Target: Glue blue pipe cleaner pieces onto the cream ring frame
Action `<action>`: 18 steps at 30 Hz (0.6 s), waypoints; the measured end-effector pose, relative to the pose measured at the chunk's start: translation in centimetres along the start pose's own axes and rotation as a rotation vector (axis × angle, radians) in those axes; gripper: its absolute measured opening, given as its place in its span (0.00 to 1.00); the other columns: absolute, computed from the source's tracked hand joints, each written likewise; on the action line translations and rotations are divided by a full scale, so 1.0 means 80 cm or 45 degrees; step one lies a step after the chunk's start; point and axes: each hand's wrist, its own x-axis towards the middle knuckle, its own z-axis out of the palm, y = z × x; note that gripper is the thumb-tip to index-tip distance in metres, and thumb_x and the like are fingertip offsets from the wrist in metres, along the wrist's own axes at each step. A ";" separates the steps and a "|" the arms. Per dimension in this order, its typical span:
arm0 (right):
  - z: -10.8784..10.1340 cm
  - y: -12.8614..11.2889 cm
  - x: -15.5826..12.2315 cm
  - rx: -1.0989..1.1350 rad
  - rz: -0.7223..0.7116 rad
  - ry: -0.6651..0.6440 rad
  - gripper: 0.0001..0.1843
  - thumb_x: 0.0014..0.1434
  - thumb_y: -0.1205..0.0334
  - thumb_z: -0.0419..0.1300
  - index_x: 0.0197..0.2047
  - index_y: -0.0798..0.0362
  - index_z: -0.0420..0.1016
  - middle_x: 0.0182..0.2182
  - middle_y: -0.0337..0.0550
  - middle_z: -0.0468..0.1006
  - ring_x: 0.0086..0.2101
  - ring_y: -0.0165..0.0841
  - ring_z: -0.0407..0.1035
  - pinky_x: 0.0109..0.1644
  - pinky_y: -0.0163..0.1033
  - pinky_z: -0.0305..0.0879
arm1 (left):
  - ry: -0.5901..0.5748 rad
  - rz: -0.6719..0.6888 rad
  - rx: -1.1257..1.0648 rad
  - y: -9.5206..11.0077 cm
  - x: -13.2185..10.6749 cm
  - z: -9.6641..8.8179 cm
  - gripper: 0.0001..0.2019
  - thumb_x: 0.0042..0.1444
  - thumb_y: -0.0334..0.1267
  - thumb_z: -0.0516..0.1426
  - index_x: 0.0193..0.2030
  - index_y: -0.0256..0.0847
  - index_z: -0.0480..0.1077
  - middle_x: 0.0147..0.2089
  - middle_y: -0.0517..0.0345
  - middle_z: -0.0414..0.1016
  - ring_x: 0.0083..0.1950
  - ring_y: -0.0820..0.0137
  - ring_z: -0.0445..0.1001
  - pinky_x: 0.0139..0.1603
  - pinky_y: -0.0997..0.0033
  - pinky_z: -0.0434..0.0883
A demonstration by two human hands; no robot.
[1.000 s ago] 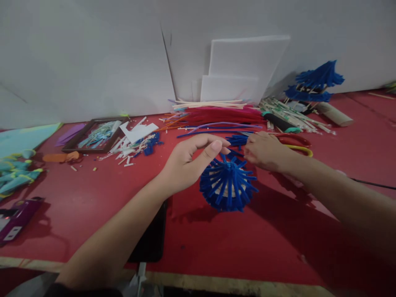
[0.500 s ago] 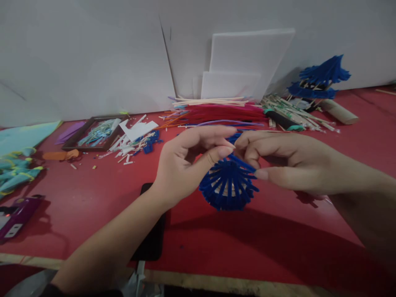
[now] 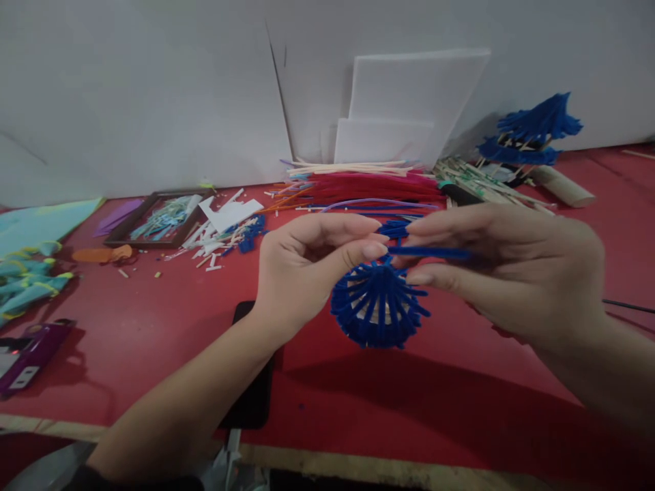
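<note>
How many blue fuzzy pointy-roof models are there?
2: the nearer pipe-cleaner model in the middle, and the two-tiered pipe-cleaner model at back right, beside the cardboard tube. Others could be hidden.

Bare hands [image 3: 301, 279]; dark left sleeve [image 3: 133, 485] (just its edge shows).

Two hands [image 3: 312, 273] [image 3: 532, 273], two blue fringed models [image 3: 383, 303] [image 3: 542, 121], one phone [image 3: 256, 395], one brown frame [image 3: 146, 243]

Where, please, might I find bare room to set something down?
Red tabletop shows bare between the purple device and black phone, partly beneath the left arm, and in front of the nearer blue fringed model, right of the phone. Crowding runs along the wall: pipe cleaners, wrapped sticks, cardboard tube.
</note>
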 end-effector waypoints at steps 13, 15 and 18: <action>-0.014 -0.003 0.011 -0.074 -0.263 -0.213 0.06 0.58 0.63 0.73 0.31 0.45 0.83 0.30 0.33 0.86 0.30 0.30 0.81 0.38 0.31 0.81 | -0.171 0.098 0.111 0.001 -0.003 -0.003 0.09 0.56 0.47 0.72 0.35 0.45 0.84 0.36 0.59 0.88 0.38 0.67 0.87 0.44 0.68 0.86; -0.022 -0.002 0.016 -0.080 -0.327 -0.318 0.05 0.61 0.64 0.71 0.33 0.45 0.84 0.32 0.33 0.86 0.34 0.29 0.82 0.42 0.29 0.80 | -0.184 0.117 0.167 0.002 -0.002 -0.004 0.07 0.57 0.45 0.71 0.35 0.45 0.84 0.37 0.58 0.88 0.40 0.66 0.87 0.45 0.67 0.86; -0.038 -0.004 0.025 -0.066 -0.309 -0.560 0.10 0.66 0.66 0.66 0.43 0.41 0.86 0.37 0.35 0.88 0.37 0.28 0.83 0.43 0.27 0.80 | -0.272 0.183 0.203 0.005 0.000 -0.007 0.06 0.60 0.42 0.70 0.35 0.45 0.84 0.38 0.58 0.88 0.40 0.66 0.87 0.46 0.67 0.85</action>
